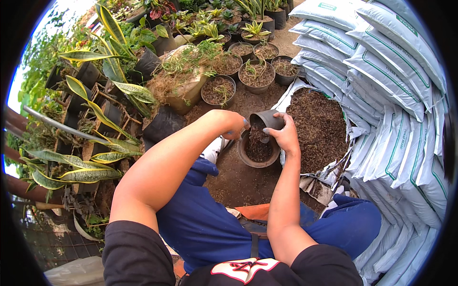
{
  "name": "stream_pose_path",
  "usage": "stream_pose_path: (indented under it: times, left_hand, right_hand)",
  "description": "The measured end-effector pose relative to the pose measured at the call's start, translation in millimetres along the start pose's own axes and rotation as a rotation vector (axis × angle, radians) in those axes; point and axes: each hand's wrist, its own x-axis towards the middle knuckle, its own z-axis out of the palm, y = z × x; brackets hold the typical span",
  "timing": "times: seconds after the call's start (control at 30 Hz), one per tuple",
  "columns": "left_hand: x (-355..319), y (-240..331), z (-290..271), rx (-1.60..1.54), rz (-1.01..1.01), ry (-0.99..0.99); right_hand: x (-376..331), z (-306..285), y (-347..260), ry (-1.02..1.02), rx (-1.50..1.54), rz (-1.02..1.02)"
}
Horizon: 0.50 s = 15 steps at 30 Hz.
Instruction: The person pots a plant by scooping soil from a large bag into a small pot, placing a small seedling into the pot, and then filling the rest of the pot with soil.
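Observation:
A small dark plant pot (268,119) is tipped on its side above a wider round pot (257,163) that stands on the ground between my legs. My right hand (285,135) grips the tilted pot from its right side, thumb at the rim. Dark soil (256,144) lies at the tilted pot's mouth and inside the wider pot. My left hand (234,126) is at the left of the tilted pot with its fingers curled in. What those fingers hold is hidden.
An open sack of brown potting mix (317,131) stands to the right, beside tall stacks of white sacks (381,71). Several soil-filled pots with small plants (256,75) are ahead. Variegated snake plants (90,174) and a grey pipe (62,125) crowd the left.

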Motion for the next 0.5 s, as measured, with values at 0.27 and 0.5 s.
stream_pose_path:
  times: [0.27, 0.5]
  left_hand:
    - [14.6, -9.2, 5.8, -0.03, -0.013, 0.007]
    - [11.1, 4.0, 6.8, 0.001, -0.026, -0.06]
  right_hand:
    - [2.2, -42.1, -0.7, -0.14, -0.063, 0.048]
    - [-1.8, -33.1, -4.6, -0.093, -0.189, -0.037]
